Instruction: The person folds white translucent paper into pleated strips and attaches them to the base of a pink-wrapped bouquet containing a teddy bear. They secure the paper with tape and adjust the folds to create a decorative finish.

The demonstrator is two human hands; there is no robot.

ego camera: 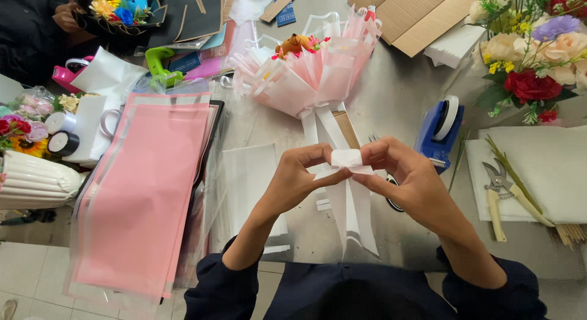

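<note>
Head camera view: a person's left hand (298, 173) and right hand (408, 179) are pinching the knot of a white ribbon bow (347, 160) between thumbs and fingertips near the middle of the grey table (397, 94), its tails trailing toward the near edge. Behind it, a pink-wrapped bouquet (312, 72) with a small plush bear is lying already wrapped and tied with white ribbon, so the bow appears formed but not yet fixed on. Pink wrapping sheets (147, 191) are lying along the left edge, while a blue tape dispenser (439, 133) and garden shears (496, 191) are sitting to the right.
</note>
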